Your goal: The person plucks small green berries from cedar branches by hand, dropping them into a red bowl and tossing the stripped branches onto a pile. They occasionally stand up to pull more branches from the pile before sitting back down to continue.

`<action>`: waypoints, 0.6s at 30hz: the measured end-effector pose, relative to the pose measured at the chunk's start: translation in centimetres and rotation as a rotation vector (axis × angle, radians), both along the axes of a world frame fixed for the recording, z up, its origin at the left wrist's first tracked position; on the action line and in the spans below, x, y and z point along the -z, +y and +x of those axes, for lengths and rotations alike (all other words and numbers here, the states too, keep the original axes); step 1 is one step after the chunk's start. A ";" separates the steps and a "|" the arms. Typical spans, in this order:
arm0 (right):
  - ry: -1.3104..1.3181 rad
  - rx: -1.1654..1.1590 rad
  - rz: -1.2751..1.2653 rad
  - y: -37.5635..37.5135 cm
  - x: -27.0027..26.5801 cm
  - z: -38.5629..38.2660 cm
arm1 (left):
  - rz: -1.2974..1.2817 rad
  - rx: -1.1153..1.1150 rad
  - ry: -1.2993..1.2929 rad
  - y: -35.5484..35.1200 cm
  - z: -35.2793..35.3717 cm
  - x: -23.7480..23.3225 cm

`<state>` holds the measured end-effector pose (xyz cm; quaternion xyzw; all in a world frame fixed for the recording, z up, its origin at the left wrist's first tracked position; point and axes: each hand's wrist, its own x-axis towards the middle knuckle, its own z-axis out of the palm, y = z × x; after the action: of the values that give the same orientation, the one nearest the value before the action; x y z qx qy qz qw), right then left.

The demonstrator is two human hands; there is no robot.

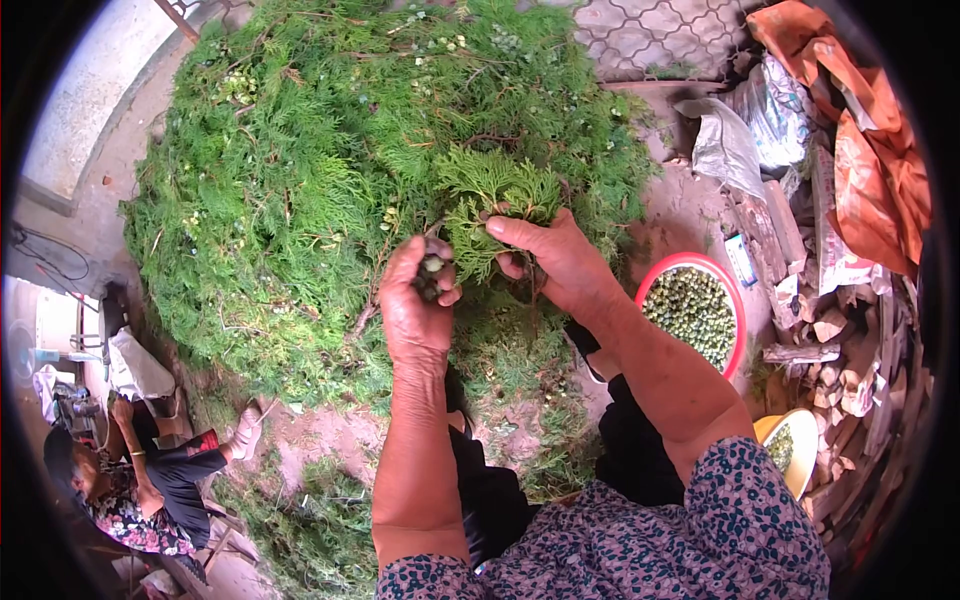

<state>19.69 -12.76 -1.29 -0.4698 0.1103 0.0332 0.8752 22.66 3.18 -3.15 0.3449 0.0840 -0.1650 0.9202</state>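
Note:
My left hand (416, 310) is curled around a small handful of round green cones (432, 266), which show between the fingers. Just to its right, my right hand (560, 258) grips a flat-leaved evergreen sprig (492, 185), thumb on top; part of its stem is hidden by the fingers. Both hands are above the front of a large heap of cut evergreen branches (290, 170), where clusters of pale cones show. By my right forearm stands a red-rimmed basin (741, 320) holding many such green cones.
A yellow bowl (803, 455) with some cones sits at lower right. Stacked firewood (830, 385), sacks (725, 145) and an orange tarp (870, 170) line the right side. Another person (130, 490) sits at lower left. More cut branches (300, 525) lie near my feet.

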 end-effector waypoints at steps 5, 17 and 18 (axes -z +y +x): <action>-0.035 -0.010 -0.149 0.4 0.2 0.0 | 0.298 0.055 -0.015 -1.1 -0.8 -0.6; -0.003 -0.152 -0.101 -0.5 0.2 -0.4 | 0.352 0.067 -0.134 -1.5 -1.4 -0.7; 0.032 -0.167 0.039 -0.5 0.2 -0.4 | 0.258 0.074 -0.082 -1.6 -1.4 -0.5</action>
<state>19.27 -13.31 -1.49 -0.4597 0.0840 0.1156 0.8765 21.26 1.53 -2.60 0.4698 0.0543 -0.1723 0.8641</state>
